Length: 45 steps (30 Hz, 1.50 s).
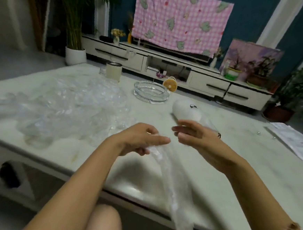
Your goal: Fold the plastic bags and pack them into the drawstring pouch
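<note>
A long clear plastic bag (172,184) lies gathered into a strip, running from my hands over the table's front edge toward me. My left hand (141,139) holds its upper end, thumb under and fingers stretched over the plastic. My right hand (195,135) hovers just to the right with relaxed, slightly bent fingers, holding nothing. The white drawstring pouch (186,110) lies on its side behind my right hand, a black cord at its near end. A loose pile of clear plastic bags (64,105) covers the table's left part.
The pale marble table (241,162) also holds a glass ashtray (151,93), a small orange fan (170,84), a cream cup (114,71), and papers (294,140) with a pen at the right edge. A TV cabinet stands behind. My knee is below the front edge.
</note>
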### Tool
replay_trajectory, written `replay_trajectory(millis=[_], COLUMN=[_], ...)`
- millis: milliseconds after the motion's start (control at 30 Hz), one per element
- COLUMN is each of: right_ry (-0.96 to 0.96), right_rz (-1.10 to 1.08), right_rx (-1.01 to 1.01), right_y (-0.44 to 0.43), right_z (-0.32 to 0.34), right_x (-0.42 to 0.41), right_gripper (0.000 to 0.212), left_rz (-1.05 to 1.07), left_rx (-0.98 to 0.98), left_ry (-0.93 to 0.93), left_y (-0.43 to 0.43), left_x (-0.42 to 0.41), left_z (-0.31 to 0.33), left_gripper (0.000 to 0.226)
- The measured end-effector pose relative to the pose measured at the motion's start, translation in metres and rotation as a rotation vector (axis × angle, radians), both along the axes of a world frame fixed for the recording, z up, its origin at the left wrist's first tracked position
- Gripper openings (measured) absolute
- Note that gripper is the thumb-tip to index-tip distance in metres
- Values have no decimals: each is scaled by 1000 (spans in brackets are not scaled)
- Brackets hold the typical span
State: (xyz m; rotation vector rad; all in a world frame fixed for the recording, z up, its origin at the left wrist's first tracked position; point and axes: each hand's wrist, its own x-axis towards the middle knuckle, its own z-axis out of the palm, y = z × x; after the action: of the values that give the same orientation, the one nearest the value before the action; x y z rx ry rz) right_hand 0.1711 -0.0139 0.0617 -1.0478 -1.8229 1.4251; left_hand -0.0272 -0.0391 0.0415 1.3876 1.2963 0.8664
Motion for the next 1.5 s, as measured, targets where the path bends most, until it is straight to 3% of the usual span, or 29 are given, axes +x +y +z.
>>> replay_trajectory(millis=[100, 167, 233, 267, 333, 367, 433, 567, 667, 900, 1000, 1100, 1200, 1267, 1333, 1433, 1500], right_ry=[-89, -85, -75, -74, -54, -32, 28, 52, 87, 43, -9, -7, 12, 51, -50, -531, -666], right_rz=[315, 393, 308, 259, 147, 91, -15, -107, -91, -74, -31, -14, 31, 71, 61, 105, 149], right_rx=[-238, -324, -312, -299, -241, -205, -159, -112, -182, -95, 24, 90, 68, 18, 173, 833, 1171], right_y=[-8, -15, -21, -24, -26, -26, -28, -31, -34, -31, -31, -32, -29, -29, -32, -51, -59], right_z=[-13, -26, -37, -41, -46, -48, -49, -48, -45, -41, -40, -40, -39, -34, -29, -33, -45], right_x=[-19, -29, -38, -43, -50, -53, -58, -61, -62, -69, -70, -75, -72, -60, -45, -43, -52], right_gripper=[79, 53, 26, 24, 34, 36, 31, 38, 24, 21, 45, 50, 26, 36, 66, 90, 97], left_rz=[-146, -142, 7, 165, 364, 310, 147, 234, 241, 232, 144, 51, -26, -23, 15, 54, 102], left_rx=[24, 22, 44, 52, -47, -134, -246, -164, -157, -355, -406, -375, -358, -377, -413, -442, -449], left_ry=[119, 115, 67, -18, -374, -551, -678, -529, -412, -753, -751, -768, -843, -895, -882, -877, -870], left_y=[-14, -22, -24, -25, -30, -33, -43, -48, -47, -50, -50, -53, -51, -49, -47, -47, -46], left_x=[-6, -12, -16, -17, -20, -21, -16, -8, -10, -15, -21, -24, -29, -31, -35, -36, -34], left_z=[13, 9, -3, -12, -27, -34, -43, -50, -53, -43, -40, -36, -35, -35, -37, -45, -51], left_gripper=[22, 22, 23, 26, 46, 57, 58, 21, 19, 31, 47, 36, 32, 23, 15, 15, 21])
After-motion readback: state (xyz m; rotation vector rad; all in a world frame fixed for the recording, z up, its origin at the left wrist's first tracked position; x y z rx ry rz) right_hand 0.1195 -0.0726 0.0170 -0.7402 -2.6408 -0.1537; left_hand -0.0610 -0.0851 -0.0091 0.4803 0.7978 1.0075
